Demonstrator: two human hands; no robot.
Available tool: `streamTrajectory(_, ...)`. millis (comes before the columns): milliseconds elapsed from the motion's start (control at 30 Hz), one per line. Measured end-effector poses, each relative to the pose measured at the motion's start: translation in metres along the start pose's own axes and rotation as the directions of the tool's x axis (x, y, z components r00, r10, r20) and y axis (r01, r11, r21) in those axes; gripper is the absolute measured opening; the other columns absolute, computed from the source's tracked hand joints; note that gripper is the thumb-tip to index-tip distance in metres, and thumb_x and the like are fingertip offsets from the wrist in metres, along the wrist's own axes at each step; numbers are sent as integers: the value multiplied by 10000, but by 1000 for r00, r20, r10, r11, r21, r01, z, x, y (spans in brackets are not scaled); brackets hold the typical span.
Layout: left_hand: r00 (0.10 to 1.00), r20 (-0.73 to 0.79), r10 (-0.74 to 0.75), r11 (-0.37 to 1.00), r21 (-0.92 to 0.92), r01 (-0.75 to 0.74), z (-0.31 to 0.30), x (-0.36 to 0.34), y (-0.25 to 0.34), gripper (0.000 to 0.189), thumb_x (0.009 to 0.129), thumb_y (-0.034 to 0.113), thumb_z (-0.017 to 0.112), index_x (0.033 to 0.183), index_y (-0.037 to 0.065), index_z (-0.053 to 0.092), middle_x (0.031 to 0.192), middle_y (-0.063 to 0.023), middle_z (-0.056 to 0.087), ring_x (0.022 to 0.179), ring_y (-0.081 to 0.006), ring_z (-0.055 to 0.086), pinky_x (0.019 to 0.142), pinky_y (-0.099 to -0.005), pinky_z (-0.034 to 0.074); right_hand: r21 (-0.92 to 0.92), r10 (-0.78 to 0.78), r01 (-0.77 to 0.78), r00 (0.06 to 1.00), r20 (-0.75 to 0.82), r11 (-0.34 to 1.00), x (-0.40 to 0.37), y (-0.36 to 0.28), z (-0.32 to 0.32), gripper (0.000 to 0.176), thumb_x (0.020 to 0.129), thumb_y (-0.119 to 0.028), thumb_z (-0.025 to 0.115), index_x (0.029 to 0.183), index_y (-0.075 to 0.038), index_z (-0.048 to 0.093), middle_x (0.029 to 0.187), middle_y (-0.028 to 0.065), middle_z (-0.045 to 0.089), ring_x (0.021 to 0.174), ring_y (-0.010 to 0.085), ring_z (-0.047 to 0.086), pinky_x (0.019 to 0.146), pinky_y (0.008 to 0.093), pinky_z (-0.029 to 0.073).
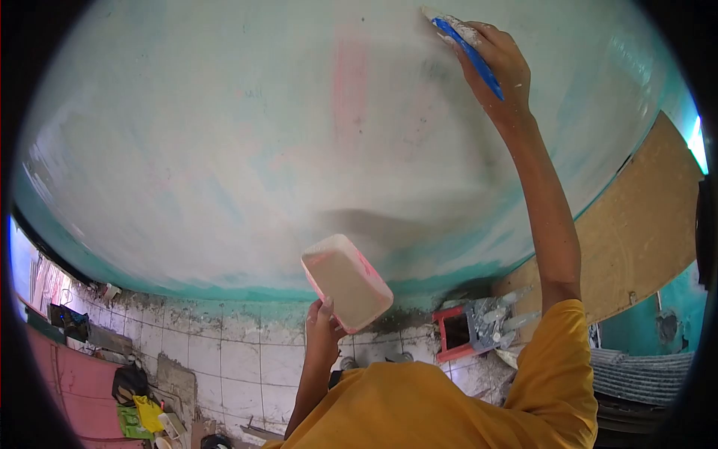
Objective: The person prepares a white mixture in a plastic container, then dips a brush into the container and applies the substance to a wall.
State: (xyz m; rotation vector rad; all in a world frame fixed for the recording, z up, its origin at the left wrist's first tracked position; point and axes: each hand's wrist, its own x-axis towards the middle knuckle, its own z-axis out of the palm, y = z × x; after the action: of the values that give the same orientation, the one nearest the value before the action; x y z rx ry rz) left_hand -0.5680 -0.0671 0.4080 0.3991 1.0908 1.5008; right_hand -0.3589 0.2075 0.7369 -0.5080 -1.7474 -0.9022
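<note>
My right hand (502, 66) is raised high at the wall and closed around a paintbrush (476, 60). The brush has a blue handle, and its pale bristles touch or nearly touch the wall (269, 135). White paint marks my fingers. Down low, my left hand (322, 329) grips the near edge of a pink rectangular tub (379, 280) holding pale, off-white paint. The wall carries streaky whitish paint over turquoise, with a pink patch (349, 82) near the middle. Turquoise shows along its lower edge.
A small red stool (452, 333) with paint-stained plastic stands on the tiled floor (239, 363). A brown board (643, 217) leans at the right above corrugated sheets (639, 374). Bags, including a yellow one (149, 414), and loose items lie at lower left. My feet are below the tub.
</note>
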Motion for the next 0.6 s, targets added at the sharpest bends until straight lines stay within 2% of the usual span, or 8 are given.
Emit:
streamTrajectory(100,1000,-26,12,1000,-14,-13,-4,0,1,695,918,419,593,1344,-73,347,1174,-200,538,961,-275,638,713,-383,585,-148,-9,23,995,98,989,-71,-16,20,187,834,-164,647,1008,-166,717,1042,64,686,981,282,633,845,395,512)
streamTrajectory(200,1000,-15,14,1000,-3,-14,-10,-2,4,726,902,437,604,1345,-76,343,1179,-205,536,957,-274,637,716,-385,587,-77,25,5,923,384,997,-194,-64,45,345,788,-96,615,1119,-172,678,1145,52,643,1033,302,612,858,435,490)
streamTrajectory(267,999,-36,27,1000,7,-26,-12,-3,4,742,891,447,610,1344,-77,342,1171,-205,535,960,-275,636,720,-389,588,95,46,-102,882,470,990,-266,-108,42,428,763,-47,609,1175,-149,668,1137,82,647,1052,286,606,885,429,472)
streamTrajectory(333,999,-29,33,999,9,-33,-15,-4,5,736,892,439,611,1343,-75,339,1171,-205,534,965,-277,635,726,-392,587,152,72,-175,851,521,973,-297,-127,40,440,758,-60,615,1186,-145,666,1139,85,646,1062,291,600,894,433,468)
streamTrajectory(400,999,-22,37,999,14,-36,-18,-2,6,731,893,431,613,1343,-74,336,1171,-204,532,971,-278,635,732,-394,587,232,77,-317,725,685,920,-308,-133,41,458,733,-67,637,1188,-120,666,1158,98,641,1059,310,602,911,432,470)
streamTrajectory(433,999,-22,34,999,7,-34,-19,-4,6,727,892,424,617,1343,-71,334,1173,-203,531,976,-279,634,738,-395,586,233,80,-323,722,687,917,-299,-129,39,458,733,-67,637,1188,-120,666,1158,98,641,1059,310,602,911,432,470)
streamTrajectory(500,999,-30,17,1000,2,-17,-23,-6,2,724,890,418,621,1342,-68,331,1174,-203,531,981,-281,634,743,-395,585,273,-25,-159,825,565,949,-269,-98,46,402,735,-58,672,1135,-92,681,1123,101,661,1021,314,620,920,448,475)
streamTrajectory(600,999,-40,21,1000,-9,-21,-25,-9,-1,691,893,405,621,1323,-59,343,1181,-203,531,990,-283,634,750,-397,584,150,10,-50,966,257,987,-165,-61,40,273,768,-60,720,1039,-83,700,1061,97,684,936,306,649,860,420,521)
